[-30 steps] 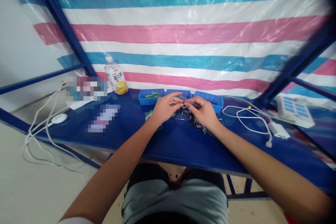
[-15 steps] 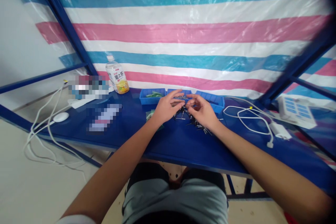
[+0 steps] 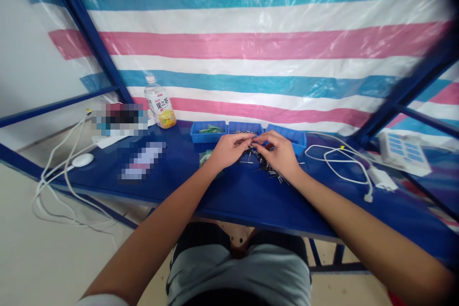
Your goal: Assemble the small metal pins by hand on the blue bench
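Observation:
My left hand (image 3: 227,149) and my right hand (image 3: 278,153) meet fingertip to fingertip above a heap of small dark pins with metal legs (image 3: 267,167) on the blue table (image 3: 233,191). Both hands are pinched closed on a tiny part between them; I cannot make out what it is. Behind the hands stands a row of three blue trays: the left tray (image 3: 208,131) holds green pieces, the middle tray (image 3: 245,127) holds dark pins, and the right tray (image 3: 292,136) is partly hidden by my right hand.
A drink bottle (image 3: 160,108) stands at the back left. White cables and a round white puck (image 3: 82,159) lie at the left edge. A white charger and cable (image 3: 373,176) lie right, beside a white power strip (image 3: 403,152). Blue frame bars rise on both sides.
My left fingers, spread half a second ago, have closed into a pinch, and both hands have drawn together again over the heap.

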Demonstrator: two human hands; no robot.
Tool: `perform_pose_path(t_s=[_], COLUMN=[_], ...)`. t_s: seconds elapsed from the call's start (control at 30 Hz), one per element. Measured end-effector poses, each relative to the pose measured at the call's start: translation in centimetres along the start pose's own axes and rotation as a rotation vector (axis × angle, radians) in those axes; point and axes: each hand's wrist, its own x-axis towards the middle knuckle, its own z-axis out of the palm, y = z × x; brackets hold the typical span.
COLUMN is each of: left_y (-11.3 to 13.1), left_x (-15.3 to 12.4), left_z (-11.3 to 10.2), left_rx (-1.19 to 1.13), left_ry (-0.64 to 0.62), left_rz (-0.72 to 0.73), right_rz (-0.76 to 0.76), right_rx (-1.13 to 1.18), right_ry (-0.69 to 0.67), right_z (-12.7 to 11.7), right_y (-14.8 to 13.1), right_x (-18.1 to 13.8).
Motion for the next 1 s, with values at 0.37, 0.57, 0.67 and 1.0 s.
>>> perform_pose_path(t_s=[0.37,0.57,0.67,1.0], left_y=[-1.0,-1.1,-1.0,-0.6], left_x=[0.5,0.4,0.2,0.2], left_z=[-0.4,-0.2,-0.1,-0.3], left_rx=[-0.056,-0.100,-0.072,0.021], left_ry=[0.086,0.094,0.079,0.053], left_rz=[-0.036,-0.026,-0.059,-0.034], right_rz=[0.111,0.228,0.218,0.116], right_rx=[0.088,0.203,0.240,0.068], right_ry=[-0.005,0.003,-0.032,-0.082], right_z=[0.2,0.5,0.6,0.6], right_y=[-0.6,0.3,0.3,0.1], right_x=[0.1,0.0,-0.1,-0.3])
